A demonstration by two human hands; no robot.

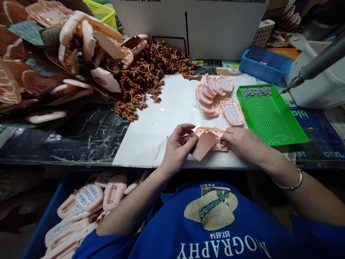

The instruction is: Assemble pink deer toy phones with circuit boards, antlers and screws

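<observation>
My left hand (179, 145) pinches a thin brown board (204, 145) by its left edge and holds it tilted over a pink plastic shell (212, 132) lying on the white sheet (167, 118). My right hand (242, 143) rests on the right end of that shell, fingertips touching it beside the board; a small dark piece shows at its fingertips. Behind them lies a fanned row of pink keypad shells (215, 95).
A green perforated tray (269, 115) with small metal screws stands to the right, a powered screwdriver (315, 64) hanging above it. A heap of brown branched plastic pieces (151, 75) lies at the back left. A blue bin (265, 63) stands behind. A blue crate of pink shells (88, 201) sits below the table.
</observation>
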